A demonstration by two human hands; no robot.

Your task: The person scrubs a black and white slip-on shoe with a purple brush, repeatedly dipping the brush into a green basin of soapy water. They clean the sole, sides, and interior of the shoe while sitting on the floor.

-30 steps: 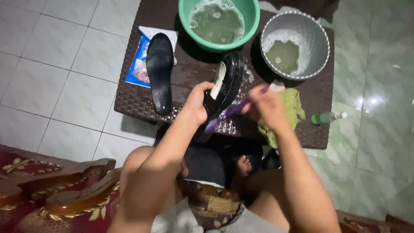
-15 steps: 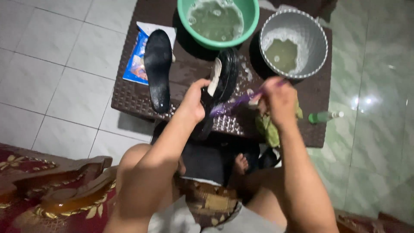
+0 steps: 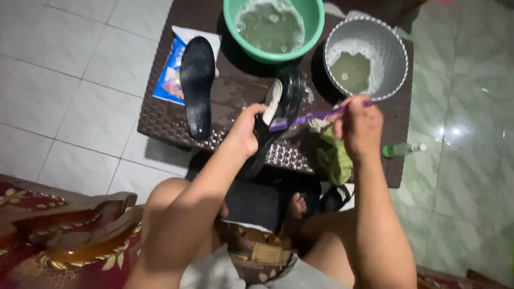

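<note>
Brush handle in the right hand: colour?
Purple brush handle, in right hand; head view.

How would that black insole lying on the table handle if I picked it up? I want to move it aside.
The black insole is thin and flat, so it would probably flop and feel light. Its surface glistens and the brown table around it looks wet, so it may be slippery. It overlaps a blue packet, which might shift with it.

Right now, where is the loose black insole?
In the head view the insole lies flat at the left of the table, partly on a blue packet, left of the shoe.
</note>
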